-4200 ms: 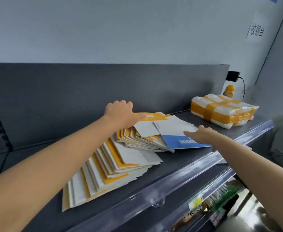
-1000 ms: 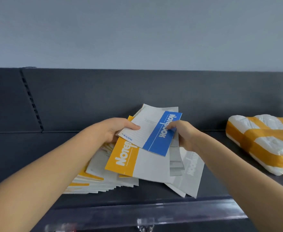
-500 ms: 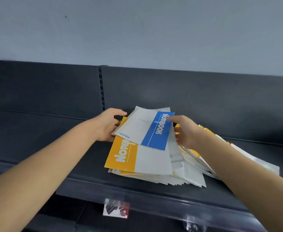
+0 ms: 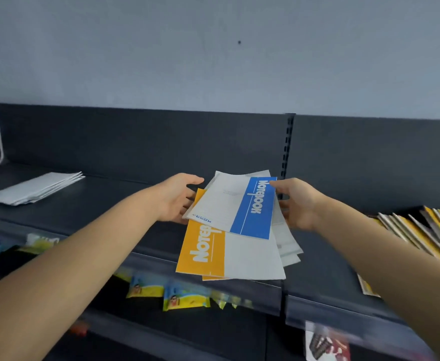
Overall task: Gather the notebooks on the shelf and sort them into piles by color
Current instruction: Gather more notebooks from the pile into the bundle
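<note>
Cool, even, diffuse light: the pale grey-blue wall (image 4: 213,61) is uniformly lit, and the matt dark grey metal shelf (image 4: 109,199) reads flat, with only faint shadow. The blue-and-white notebook (image 4: 239,204), gripped by the left hand (image 4: 174,201) and right hand (image 4: 299,204), is sharp enough to read. The yellow-and-blue packets (image 4: 185,299) below and the red-and-black card (image 4: 328,345) at the lower edge are smeared by blur. Wide-angle distortion stretches both forearms toward the corners.
</note>
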